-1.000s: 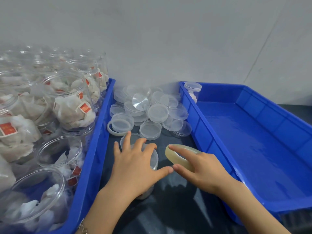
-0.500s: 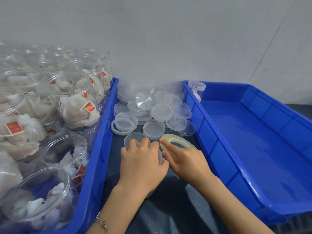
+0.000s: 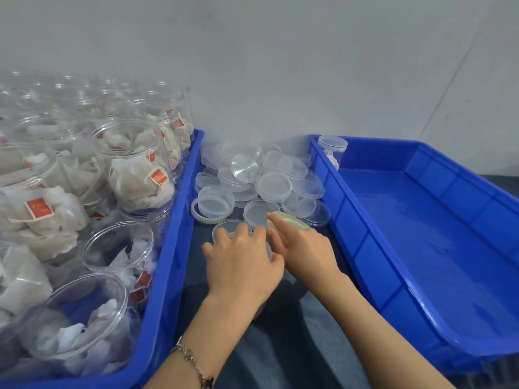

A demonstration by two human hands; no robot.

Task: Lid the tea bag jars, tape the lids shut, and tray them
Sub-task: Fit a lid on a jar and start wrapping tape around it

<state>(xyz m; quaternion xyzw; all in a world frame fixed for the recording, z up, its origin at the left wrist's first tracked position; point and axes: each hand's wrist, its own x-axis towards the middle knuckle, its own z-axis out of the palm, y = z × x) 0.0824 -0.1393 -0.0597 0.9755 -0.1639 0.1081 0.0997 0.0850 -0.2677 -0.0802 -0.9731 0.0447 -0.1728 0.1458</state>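
A clear lidded jar [image 3: 229, 228] stands on the dark cloth between two blue trays, mostly hidden under my left hand [image 3: 243, 266], whose fingers curl over its lid. My right hand [image 3: 304, 249] holds a roll of clear yellowish tape [image 3: 292, 220] against the jar's right side, at the lid's edge. A heap of loose clear lids [image 3: 261, 181] lies just behind the hands. The left blue tray [image 3: 171, 248] is packed with open jars of tea bags [image 3: 134, 167]. One lidded jar [image 3: 332, 148] stands in the far left corner of the right blue tray [image 3: 348, 228].
A second tape ring [image 3: 205, 219] lies under a lid beside the left tray. A grey wall closes off the back. The right tray's floor is bare blue plastic apart from the one jar. Dark wrinkled cloth covers the table near me.
My right hand has brought the tape roll left, up against the jar's lid next to my left hand. My left hand stays on the lid, fingers more curled. The camera moved closer.
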